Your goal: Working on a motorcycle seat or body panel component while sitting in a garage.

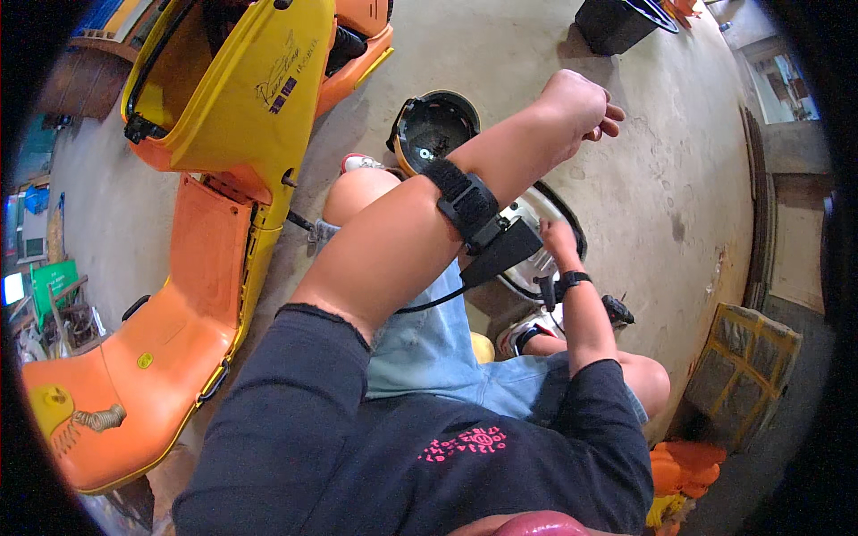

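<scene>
My left hand [585, 105] is raised over the floor at upper right, fingers loosely bent and apart, with nothing visible in them. A strapped black device [469, 210] is on that forearm. My right hand [559, 237] is closed at the inner edge of a round black-rimmed silver part [536, 272] between my legs; what its fingers grip is too small to make out. A black bowl-like housing [429, 127] with an orange rim lies just beyond my knee, partly behind my left arm.
A yellow-and-orange scooter body [201, 237] stands along my left, more orange panels [365, 18] behind it. A black bucket [608, 27] is at the top, a taped box [751, 357] and orange pieces [688, 469] at right. Assorted clutter [54, 304] lines the left edge.
</scene>
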`<state>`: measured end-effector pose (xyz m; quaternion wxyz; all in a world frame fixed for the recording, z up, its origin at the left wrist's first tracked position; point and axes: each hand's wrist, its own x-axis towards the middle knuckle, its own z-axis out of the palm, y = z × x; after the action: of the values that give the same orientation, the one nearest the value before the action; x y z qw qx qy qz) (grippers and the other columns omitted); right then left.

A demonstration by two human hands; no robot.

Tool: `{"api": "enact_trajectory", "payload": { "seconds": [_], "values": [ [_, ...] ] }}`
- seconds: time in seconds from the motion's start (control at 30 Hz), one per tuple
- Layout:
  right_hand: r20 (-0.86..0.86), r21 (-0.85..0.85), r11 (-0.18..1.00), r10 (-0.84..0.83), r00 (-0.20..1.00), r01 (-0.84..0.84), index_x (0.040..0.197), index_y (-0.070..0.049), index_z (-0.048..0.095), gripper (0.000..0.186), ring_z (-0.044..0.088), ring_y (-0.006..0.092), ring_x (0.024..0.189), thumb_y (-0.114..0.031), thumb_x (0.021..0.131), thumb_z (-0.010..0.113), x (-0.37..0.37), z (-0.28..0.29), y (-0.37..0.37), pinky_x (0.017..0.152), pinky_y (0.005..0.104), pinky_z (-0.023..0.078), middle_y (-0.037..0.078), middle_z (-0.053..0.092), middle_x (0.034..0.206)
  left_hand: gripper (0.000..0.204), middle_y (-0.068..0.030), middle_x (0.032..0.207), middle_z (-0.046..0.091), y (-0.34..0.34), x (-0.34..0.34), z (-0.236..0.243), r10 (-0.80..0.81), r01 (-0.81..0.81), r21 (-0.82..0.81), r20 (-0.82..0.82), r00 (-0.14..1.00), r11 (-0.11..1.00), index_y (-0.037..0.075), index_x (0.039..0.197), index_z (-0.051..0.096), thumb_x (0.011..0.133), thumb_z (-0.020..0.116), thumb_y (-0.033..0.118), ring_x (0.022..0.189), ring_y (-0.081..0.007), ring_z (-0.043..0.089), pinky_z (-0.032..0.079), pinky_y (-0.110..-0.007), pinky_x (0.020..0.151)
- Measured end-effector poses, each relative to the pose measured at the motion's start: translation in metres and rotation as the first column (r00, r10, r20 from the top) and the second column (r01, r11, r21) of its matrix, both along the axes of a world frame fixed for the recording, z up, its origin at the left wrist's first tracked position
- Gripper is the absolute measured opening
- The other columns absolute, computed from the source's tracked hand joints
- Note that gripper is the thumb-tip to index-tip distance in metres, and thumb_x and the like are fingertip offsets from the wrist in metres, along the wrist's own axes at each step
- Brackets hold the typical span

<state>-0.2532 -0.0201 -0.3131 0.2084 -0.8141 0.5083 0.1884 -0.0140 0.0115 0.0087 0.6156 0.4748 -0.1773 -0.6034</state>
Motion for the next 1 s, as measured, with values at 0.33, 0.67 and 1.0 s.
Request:
{"api": "enact_trajectory", "payload": {
  "seconds": [0.33,0.67,1.0],
  "values": [
    [0.867,0.196,0.952,-0.281,0.412,0.237,0.102,0.005,0.057,0.032,0.056,0.0122,0.06,-0.024,0.091,0.053,0.009,0.259,-0.03,0.054,0.0256,0.048,0.01,0.061,0.075,0.036,-0.0107,0.081,0.061,-0.004,-0.036,0.001,-0.153,0.152,-0.034,-0.017,0.988,0.988,-0.001,0.105,0.051,0.098,0.038,0.032,0.052,-0.0102,0.047,0.038,-0.021,0.043],
    [0.942,0.205,0.971,-0.23,0.243,0.123,0.108,-0.001,0.058,0.029,0.057,0.0107,0.06,-0.022,0.088,0.058,-0.012,0.311,0.039,0.054,0.0256,0.048,0.009,0.064,0.08,0.053,0.0035,0.059,0.042,0.025,-0.073,-0.018,-0.426,0.428,-0.075,0.047,0.904,0.901,0.0,0.115,0.046,0.093,0.039,0.048,0.044,-0.0059,0.036,0.031,-0.02,0.04],
    [0.947,0.215,0.975,-0.224,0.23,0.064,0.102,-0.001,0.063,0.027,0.062,0.0153,0.069,-0.022,0.084,0.064,-0.008,0.308,0.046,0.063,0.0308,0.051,0.014,0.067,0.083,0.049,0.0056,0.055,0.045,0.04,-0.087,-0.02,-0.436,0.469,-0.074,0.269,0.859,0.88,0.006,0.096,0.054,0.089,0.045,0.053,0.042,-0.0032,0.036,0.029,-0.019,0.037]
  ]
}}
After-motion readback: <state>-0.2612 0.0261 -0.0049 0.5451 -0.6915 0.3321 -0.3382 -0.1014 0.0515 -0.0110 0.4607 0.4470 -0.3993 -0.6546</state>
